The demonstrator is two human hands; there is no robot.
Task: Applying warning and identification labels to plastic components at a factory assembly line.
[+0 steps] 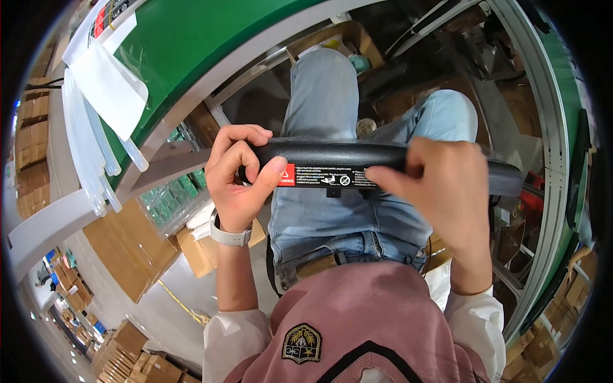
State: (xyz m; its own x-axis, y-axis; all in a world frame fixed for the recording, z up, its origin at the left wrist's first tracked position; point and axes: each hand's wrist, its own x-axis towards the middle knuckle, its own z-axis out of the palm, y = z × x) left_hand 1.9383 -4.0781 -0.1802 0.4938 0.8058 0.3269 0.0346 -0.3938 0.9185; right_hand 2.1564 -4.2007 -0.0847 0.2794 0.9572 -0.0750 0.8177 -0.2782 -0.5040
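Note:
A long black bar-shaped plastic housing lies level across my lap, held above my thighs. Along its near side runs a black warning label with a red block at its left end. My left hand is closed round the housing's left end, its thumb beside the red block. My right hand, blurred by motion, grips over the right part, and its thumb lies on the label's right end. The housing's far right end sticks out past my right hand. A small black tab shows under its middle.
A green-topped bench with a pale frame stands at the far left, with white sheets and translucent strips hanging over its edge. A metal frame rises at my right. Cardboard lies on the floor at left; an open carton sits beyond my knees.

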